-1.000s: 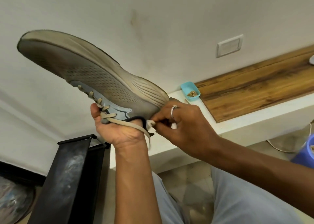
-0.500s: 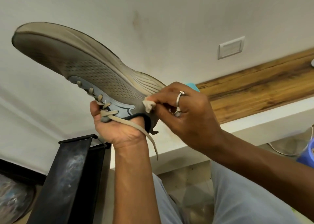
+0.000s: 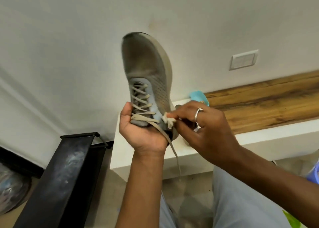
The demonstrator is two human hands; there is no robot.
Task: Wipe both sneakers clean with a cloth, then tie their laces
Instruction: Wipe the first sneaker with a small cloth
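Note:
A grey mesh sneaker (image 3: pixel 146 67) with beige laces is held up in the air, toe pointing up and away, its laced top facing me. My left hand (image 3: pixel 141 132) grips it from below at the tongue and collar. One loose lace end (image 3: pixel 174 151) hangs down past my left wrist. My right hand (image 3: pixel 203 129), with a ring on one finger, pinches a small white cloth (image 3: pixel 168 119) against the sneaker's right side near the collar. The second sneaker is out of sight.
A white ledge (image 3: pixel 259 138) with a wood-grain panel (image 3: pixel 267 103) runs behind the hands; a small turquoise dish (image 3: pixel 198 96) sits on it. A wall switch plate (image 3: pixel 243 60) is above. A black metal stand (image 3: pixel 65 172) is at lower left. My grey-trousered legs are below.
The sneaker has turned from lying sideways with the toe to the left to toe-up with the laces facing me. My right hand with the cloth has moved down to the collar side.

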